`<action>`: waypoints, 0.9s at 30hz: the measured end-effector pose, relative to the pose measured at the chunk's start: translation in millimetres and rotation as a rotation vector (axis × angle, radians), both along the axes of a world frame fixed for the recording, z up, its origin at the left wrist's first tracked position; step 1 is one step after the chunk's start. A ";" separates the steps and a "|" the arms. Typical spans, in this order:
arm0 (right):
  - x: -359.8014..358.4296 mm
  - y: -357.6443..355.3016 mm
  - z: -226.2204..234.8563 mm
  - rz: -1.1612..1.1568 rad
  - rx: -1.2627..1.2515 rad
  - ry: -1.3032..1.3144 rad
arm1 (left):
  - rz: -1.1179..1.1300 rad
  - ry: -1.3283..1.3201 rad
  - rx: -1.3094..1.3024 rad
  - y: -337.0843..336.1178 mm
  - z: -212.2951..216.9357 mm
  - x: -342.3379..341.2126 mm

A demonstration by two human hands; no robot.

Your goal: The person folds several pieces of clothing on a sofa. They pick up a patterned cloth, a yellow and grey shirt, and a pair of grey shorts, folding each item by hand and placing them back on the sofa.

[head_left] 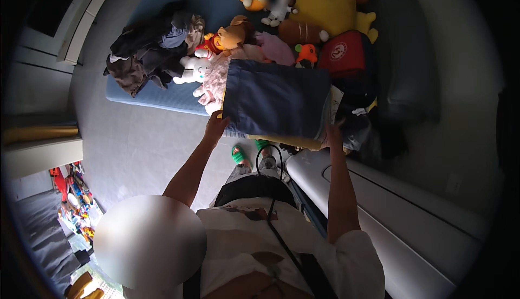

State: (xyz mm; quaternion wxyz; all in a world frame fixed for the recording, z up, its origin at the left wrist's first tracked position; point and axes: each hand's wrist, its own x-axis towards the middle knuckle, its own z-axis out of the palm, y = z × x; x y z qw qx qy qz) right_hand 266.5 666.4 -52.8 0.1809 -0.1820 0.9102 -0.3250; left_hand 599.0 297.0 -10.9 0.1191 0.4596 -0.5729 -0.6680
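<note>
A navy blue folded cloth (276,98) lies spread in front of me, over a yellowish layer (287,139) that shows along its near edge. My left hand (215,127) pinches its near left corner, fingers closed on the fabric. At the near right corner is my right hand (331,134), closed on the cloth's edge; its fingertips are partly hidden. Beyond the cloth sit plush toys: a pink fluffy one (214,79), a white one (192,70) and a brown bear in red (230,36).
A blue cushioned surface (162,101) carries a heap of dark clothes (151,55) at left. Further right lie a yellow cushion (325,11) and a red bag (344,54). A pale padded bench (374,207) runs along my right. Colourful items (76,198) sit at lower left.
</note>
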 end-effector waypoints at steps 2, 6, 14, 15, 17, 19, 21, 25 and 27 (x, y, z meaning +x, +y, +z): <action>17.5 -33.2 58.2 -0.075 -0.008 -0.046 | -0.066 0.050 -0.078 -0.6 -12.6 -0.7; 55.8 -64.2 135.4 -0.226 -0.127 0.186 | -0.050 0.070 -0.296 10.2 55.5 -11.1; 74.5 -4.7 42.8 -0.228 -0.082 0.002 | -0.208 -0.125 -0.395 19.5 -16.7 22.3; 68.3 -1.6 20.7 -0.287 -0.174 0.049 | -0.175 -0.099 -0.414 19.9 -17.6 17.2; 61.0 -13.6 24.9 -0.311 -0.183 0.165 | -0.073 -0.102 -0.475 25.0 -18.1 10.8; 69.8 -66.8 107.6 -0.249 -0.021 0.316 | 0.054 -0.146 -0.563 29.7 -5.6 0.5; 82.4 -92.1 115.9 0.131 0.031 0.652 | 0.021 -0.174 -0.935 32.4 26.3 -18.3; 112.7 -149.3 108.1 0.852 -0.077 0.458 | -0.522 0.136 -1.177 32.8 41.1 -44.5; 110.7 -171.1 98.3 0.999 -0.094 0.473 | -0.670 0.190 -1.181 29.0 36.9 -63.5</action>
